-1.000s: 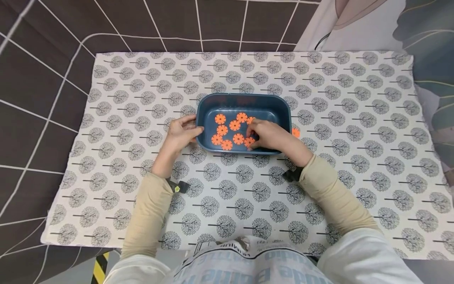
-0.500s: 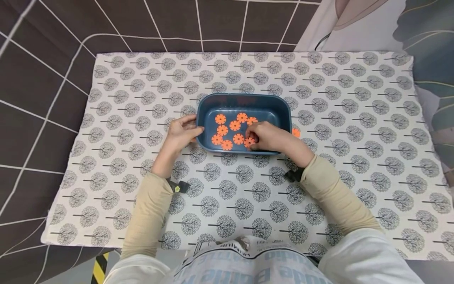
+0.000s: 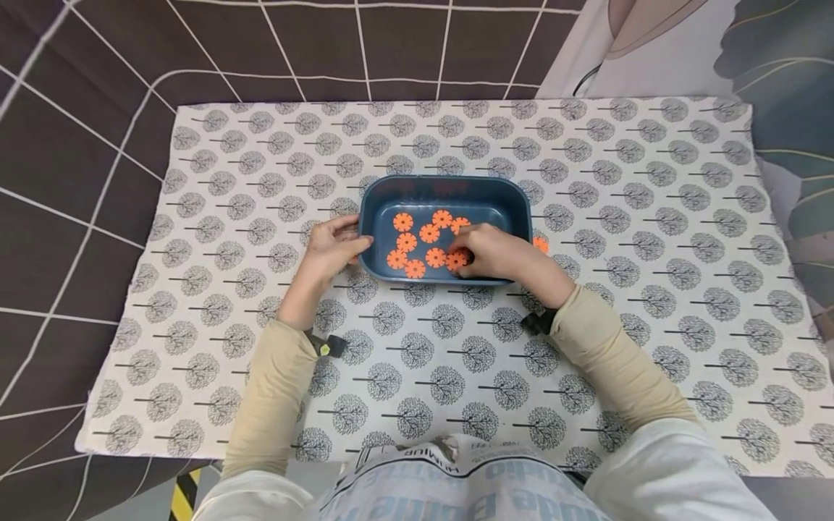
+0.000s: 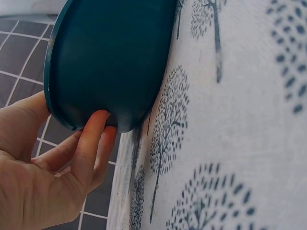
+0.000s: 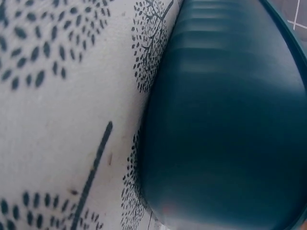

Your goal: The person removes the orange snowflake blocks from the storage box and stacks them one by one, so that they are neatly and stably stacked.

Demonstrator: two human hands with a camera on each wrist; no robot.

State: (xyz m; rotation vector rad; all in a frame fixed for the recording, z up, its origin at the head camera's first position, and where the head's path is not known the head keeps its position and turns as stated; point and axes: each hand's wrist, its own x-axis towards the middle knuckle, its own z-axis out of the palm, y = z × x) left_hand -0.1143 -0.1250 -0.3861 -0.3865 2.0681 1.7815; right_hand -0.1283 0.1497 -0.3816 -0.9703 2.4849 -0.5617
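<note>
A dark blue oblong tub (image 3: 445, 281) stands on the tree-patterned cloth. My left hand (image 3: 329, 246) grips its left end, thumb over the rim and fingers along the outer wall; the left wrist view shows those fingers (image 4: 86, 148) against the tub's side. Inside lie several orange notched plastic discs (image 3: 403, 222), shaped like small flowers. Reaching over the tub's near right part, my right hand (image 3: 491, 252) has thumb and curled fingers at the right edge of one orange notched disc (image 3: 457, 260), pinching it. The right wrist view holds only the tub's outer wall (image 5: 225, 129), with that hand's fingers out of sight.
Another orange disc (image 3: 541, 244) shows just outside the tub's right end. A bit of orange (image 3: 354, 260) peeks out beside my left hand. Dark cloth with a white grid (image 3: 404, 51) hangs behind and left of the table.
The head view has shifted slightly. My left hand keeps its place on the tub's end. My right fingers stay at the same disc, which has tilted or shifted a little.
</note>
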